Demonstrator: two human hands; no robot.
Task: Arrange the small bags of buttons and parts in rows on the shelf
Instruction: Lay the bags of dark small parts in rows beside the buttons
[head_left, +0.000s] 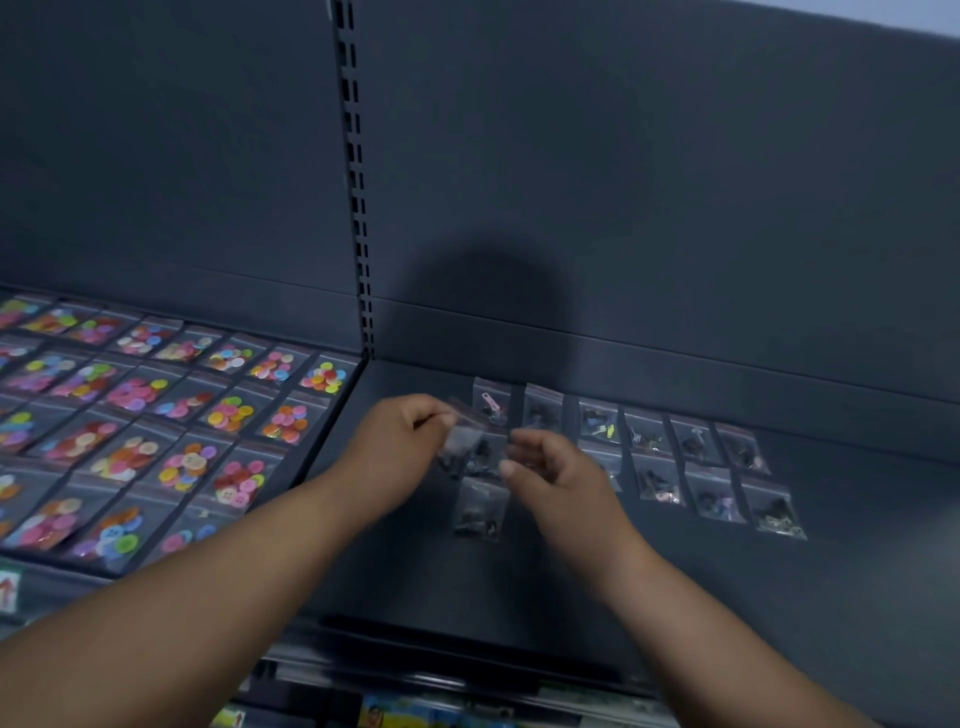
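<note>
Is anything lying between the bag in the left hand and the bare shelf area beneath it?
Nothing visible blocks it. The left hand pinches the bag above the shelf. Only one laid bag lies close by, slightly nearer the person, with bare surface to its left.

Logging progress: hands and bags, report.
Left hand pinches bag. Right hand beside it, grip blurred. Two rows started on shelf. Nothing blocking.

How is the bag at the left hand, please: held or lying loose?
Held: the left hand pinches the bag at its top edge.
</note>
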